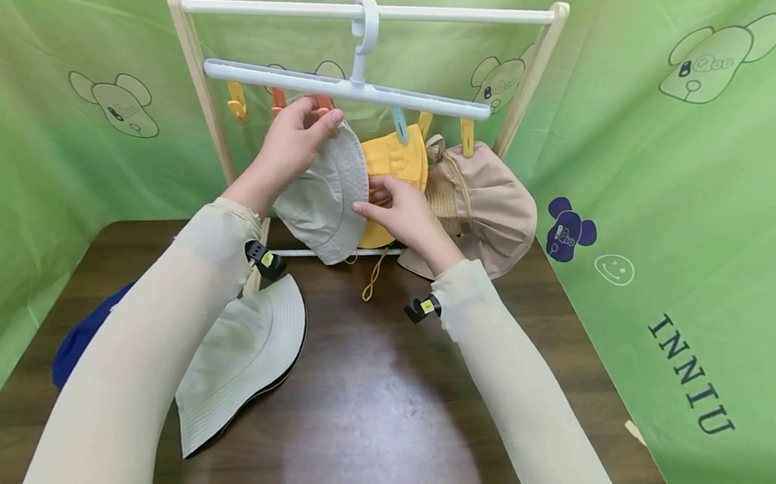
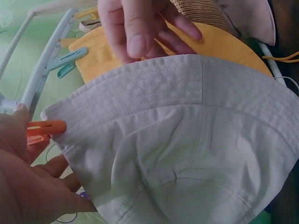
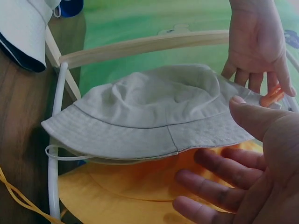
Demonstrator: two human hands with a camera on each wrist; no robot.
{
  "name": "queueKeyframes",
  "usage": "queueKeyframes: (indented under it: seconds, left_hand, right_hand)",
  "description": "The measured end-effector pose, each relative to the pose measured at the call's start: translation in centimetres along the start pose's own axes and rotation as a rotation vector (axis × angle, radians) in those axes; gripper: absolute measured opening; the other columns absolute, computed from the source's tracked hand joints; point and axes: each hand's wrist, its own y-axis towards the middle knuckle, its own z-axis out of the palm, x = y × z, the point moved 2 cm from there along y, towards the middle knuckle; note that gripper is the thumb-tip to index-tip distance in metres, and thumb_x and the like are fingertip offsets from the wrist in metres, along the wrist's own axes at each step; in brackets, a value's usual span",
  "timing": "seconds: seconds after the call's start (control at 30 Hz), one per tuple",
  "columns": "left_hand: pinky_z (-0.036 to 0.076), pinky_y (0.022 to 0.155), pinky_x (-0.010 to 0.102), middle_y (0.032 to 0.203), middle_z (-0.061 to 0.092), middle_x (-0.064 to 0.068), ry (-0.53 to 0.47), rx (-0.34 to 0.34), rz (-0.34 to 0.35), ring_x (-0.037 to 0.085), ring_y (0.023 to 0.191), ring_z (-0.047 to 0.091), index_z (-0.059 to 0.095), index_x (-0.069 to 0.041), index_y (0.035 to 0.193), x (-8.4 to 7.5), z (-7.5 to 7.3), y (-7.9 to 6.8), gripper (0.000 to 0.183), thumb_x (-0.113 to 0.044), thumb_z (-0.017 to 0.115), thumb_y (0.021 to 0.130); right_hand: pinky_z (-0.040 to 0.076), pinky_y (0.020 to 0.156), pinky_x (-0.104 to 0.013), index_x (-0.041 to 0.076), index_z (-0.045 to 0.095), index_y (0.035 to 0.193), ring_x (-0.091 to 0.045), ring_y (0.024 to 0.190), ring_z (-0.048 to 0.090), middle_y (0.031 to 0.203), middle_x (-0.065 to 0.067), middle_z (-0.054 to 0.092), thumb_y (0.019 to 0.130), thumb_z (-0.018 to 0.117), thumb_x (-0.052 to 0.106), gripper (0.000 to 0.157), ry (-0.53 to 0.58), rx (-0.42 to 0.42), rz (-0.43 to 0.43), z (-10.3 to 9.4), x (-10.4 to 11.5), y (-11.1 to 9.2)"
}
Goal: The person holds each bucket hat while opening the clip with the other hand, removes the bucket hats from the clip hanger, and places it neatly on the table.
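Note:
A light grey bucket hat [image 1: 326, 194] hangs by its brim from an orange clip [image 2: 49, 127] under the white hanger [image 1: 349, 89]. My left hand [image 1: 294, 143] is up at that clip, its thumb and index finger around the clip's ends. My right hand [image 1: 402, 214] is by the brim's outer edge, fingers spread and fairly straight, thumb apart from them. Behind the grey hat hangs a yellow hat [image 1: 395, 158] with a teal clip [image 1: 400, 125] and a yellow cord. A beige hat [image 1: 494, 203] with a woven part hangs at the right, from a yellow clip [image 1: 467, 137].
The hanger hooks over the top rail of a wood-and-white rack [image 1: 274, 8], tilting down to the right. A pale bucket hat [image 1: 246, 352] with a dark underside and a blue hat [image 1: 84, 342] lie on the brown table [image 1: 375, 425], left side. Green cloth [image 1: 700, 210] surrounds it.

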Motion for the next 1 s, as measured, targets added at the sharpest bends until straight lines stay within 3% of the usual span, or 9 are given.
queueKeyframes:
  seconds: [0.43, 0.8, 1.0]
  left_hand:
    - [0.043, 0.083, 0.029, 0.104, 0.07, 0.007, -0.018, -0.04, -0.009, 0.016, 0.102, 0.06, 0.059, -0.018, 0.094, -0.1, 0.2, 0.1, 0.024, -0.04, 0.061, 0.103]
    - [0.042, 0.082, 0.028, 0.103, 0.069, 0.005, -0.014, -0.049, -0.042, 0.016, 0.101, 0.058, 0.064, -0.018, 0.097, -0.1, 0.2, 0.2, 0.024, -0.042, 0.063, 0.101]
    - [0.042, 0.08, 0.028, 0.1, 0.068, 0.003, -0.014, -0.053, -0.044, 0.015, 0.097, 0.055, 0.065, -0.017, 0.097, -0.1, 0.1, 0.2, 0.025, -0.042, 0.063, 0.101]
  right_hand:
    - [0.053, 0.081, -0.033, 0.005, 0.068, 0.126, -0.018, 0.095, 0.07, 0.107, -0.01, 0.077, 0.094, 0.077, 0.029, 0.041, 0.068, -0.027, -0.001, 0.5, 0.3, 1.3]
    - [0.048, 0.067, -0.026, 0.006, 0.074, 0.112, -0.012, 0.078, 0.063, 0.098, -0.008, 0.079, 0.096, 0.075, 0.026, 0.025, 0.051, -0.068, 0.001, 0.8, 0.6, 2.0]
    - [0.047, 0.068, -0.026, 0.008, 0.075, 0.111, -0.012, 0.08, 0.065, 0.1, -0.006, 0.079, 0.096, 0.075, 0.027, 0.024, 0.018, -0.076, 0.006, 1.0, 0.9, 2.1]
